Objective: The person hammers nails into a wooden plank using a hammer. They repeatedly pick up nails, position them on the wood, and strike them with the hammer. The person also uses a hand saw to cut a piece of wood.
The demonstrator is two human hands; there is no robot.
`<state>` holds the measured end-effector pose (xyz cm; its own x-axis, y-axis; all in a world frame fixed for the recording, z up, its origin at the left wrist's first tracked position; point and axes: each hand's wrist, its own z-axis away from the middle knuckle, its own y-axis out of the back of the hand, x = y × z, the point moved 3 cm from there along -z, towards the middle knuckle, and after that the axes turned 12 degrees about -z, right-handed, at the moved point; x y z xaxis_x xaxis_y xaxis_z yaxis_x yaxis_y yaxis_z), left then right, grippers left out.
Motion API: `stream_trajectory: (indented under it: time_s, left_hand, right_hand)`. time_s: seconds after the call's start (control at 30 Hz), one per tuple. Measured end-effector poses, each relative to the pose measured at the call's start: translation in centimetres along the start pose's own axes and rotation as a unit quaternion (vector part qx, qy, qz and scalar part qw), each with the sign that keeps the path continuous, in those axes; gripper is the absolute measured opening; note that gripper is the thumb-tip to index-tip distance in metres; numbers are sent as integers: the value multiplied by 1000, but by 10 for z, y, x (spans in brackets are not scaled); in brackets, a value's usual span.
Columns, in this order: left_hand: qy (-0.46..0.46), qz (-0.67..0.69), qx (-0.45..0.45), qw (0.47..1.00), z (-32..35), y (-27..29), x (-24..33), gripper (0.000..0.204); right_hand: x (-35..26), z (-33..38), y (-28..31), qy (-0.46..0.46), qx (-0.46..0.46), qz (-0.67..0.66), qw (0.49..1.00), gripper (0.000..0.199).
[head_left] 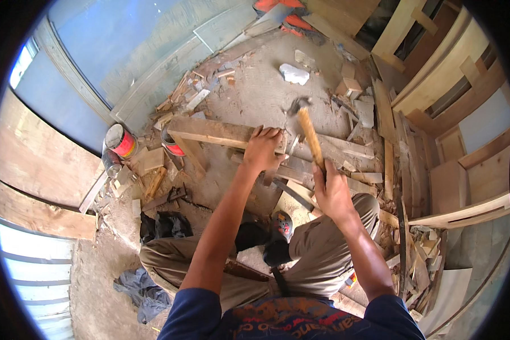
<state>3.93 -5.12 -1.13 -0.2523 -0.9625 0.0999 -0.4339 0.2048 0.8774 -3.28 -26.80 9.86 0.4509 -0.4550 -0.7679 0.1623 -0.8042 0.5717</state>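
While left hand (262, 148) presses flat on the plank (209, 131), right hand (332, 192) grips the hammer (310, 136), handle running up-left, head raised just right of the left hand.

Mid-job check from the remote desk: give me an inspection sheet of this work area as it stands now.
Surface: dusty concrete floor, strewn with chips and dirt.
Job's things: wooden plank lying flat on the floor; hammer with wooden handle, raised above it.
Clutter: wood offcuts along the wall, two red-and-white cans, crumpled white scrap, grey cloth, black bag.
Grippers: left hand pressed on the plank's end; right hand gripping the hammer handle.
Cables: nothing seen.
Surroundings: blue-grey wall panels to the left, stacked wooden frames to the right; the person sits on the floor with legs folded.
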Motion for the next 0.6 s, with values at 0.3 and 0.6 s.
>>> stream_trajectory:
  time_s: [0.3,0.6]
  left_hand:
    - [-15,1,-19,1000,0,-3,-4,85]
    - [11,-139,-186,973,-7,23,-29,100]
  right_hand:
    - [9,-3,-1,-59,-45,39,996,24]
    - [27,-1,1,-36,-21,6,999,24]
